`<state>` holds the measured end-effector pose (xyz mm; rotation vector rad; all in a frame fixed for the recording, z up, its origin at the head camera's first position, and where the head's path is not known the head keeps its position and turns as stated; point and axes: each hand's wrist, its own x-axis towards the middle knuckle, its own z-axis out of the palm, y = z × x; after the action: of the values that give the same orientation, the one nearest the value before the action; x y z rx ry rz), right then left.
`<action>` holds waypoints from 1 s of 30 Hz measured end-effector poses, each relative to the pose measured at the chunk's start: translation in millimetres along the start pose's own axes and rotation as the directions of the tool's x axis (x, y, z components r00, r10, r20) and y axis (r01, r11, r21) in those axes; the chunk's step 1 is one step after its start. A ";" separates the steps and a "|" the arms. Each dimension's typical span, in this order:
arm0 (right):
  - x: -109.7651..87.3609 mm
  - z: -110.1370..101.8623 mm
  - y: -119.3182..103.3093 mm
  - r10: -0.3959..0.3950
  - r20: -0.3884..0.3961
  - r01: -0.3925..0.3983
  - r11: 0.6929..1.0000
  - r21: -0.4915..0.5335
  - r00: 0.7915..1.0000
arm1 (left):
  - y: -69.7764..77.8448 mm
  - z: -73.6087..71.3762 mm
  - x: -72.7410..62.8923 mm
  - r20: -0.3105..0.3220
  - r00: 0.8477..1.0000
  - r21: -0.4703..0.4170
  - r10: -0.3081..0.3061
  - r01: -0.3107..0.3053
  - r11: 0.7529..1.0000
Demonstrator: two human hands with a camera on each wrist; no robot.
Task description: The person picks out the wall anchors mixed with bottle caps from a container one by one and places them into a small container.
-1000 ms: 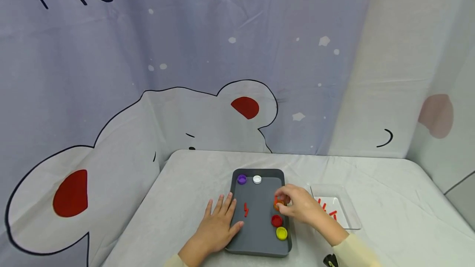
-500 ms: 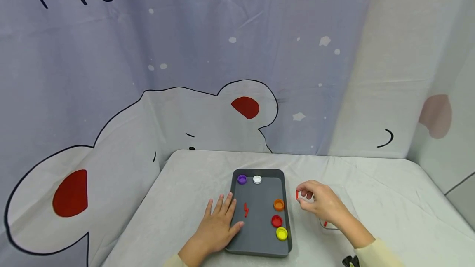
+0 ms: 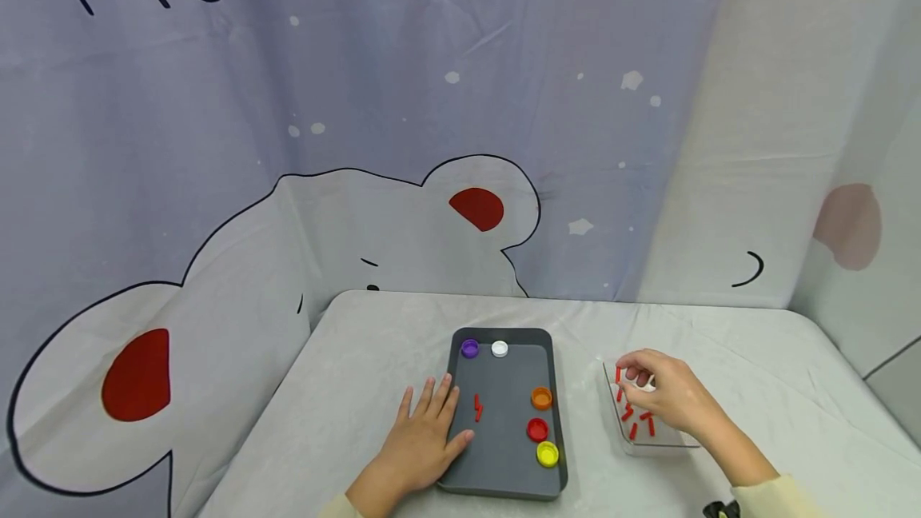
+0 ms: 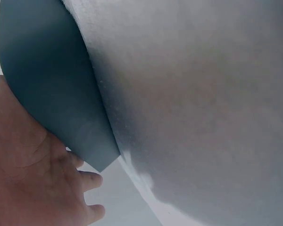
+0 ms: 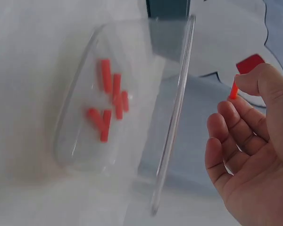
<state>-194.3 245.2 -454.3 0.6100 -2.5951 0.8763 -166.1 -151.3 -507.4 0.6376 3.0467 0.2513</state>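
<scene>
My right hand (image 3: 669, 394) pinches a short red stick (image 5: 234, 89) between thumb and index finger, above a clear plastic box (image 3: 651, 450). Several more red sticks (image 5: 117, 89) lie loose in that box. With its fingers spread, my left hand (image 3: 417, 442) rests on the left edge of a grey tray (image 3: 496, 470). Two small red pieces (image 3: 478, 408) lie near the tray's middle. Toward the tray's right side stand an orange round cap (image 3: 541, 398), a red cap (image 3: 536, 429) and a yellow cap (image 3: 548, 454).
At the tray's far end sit a purple cap (image 3: 470, 348) and a white cap (image 3: 500, 348). A white cloth covers the table (image 3: 374, 342). Behind it hangs a printed curtain (image 3: 403, 102).
My right hand has moved right, from over the orange cap to above the clear box, with the red stick still pinched. My left hand and the tray have stayed put.
</scene>
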 end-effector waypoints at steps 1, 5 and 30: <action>-1.1 -1.9 2.5 0.005 0.001 -0.005 1.000 0.001 1.000 | 0.0 0.1 0.1 -0.001 1.000 0.000 0.001 -0.001 1.000; -5.2 -8.0 11.7 0.007 -0.006 -0.007 1.000 -0.005 1.000 | 0.2 -0.1 0.3 -0.007 1.000 -0.002 0.002 -0.002 1.000; -13.5 -19.8 47.2 0.017 -0.006 -0.017 1.000 -0.012 1.000 | -0.8 1.9 0.2 -0.033 0.999 -0.022 0.013 -0.014 1.000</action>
<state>-202.7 295.6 -468.4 0.5818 -2.6025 0.8654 -166.5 -151.6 -509.4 0.6594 3.0675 0.2987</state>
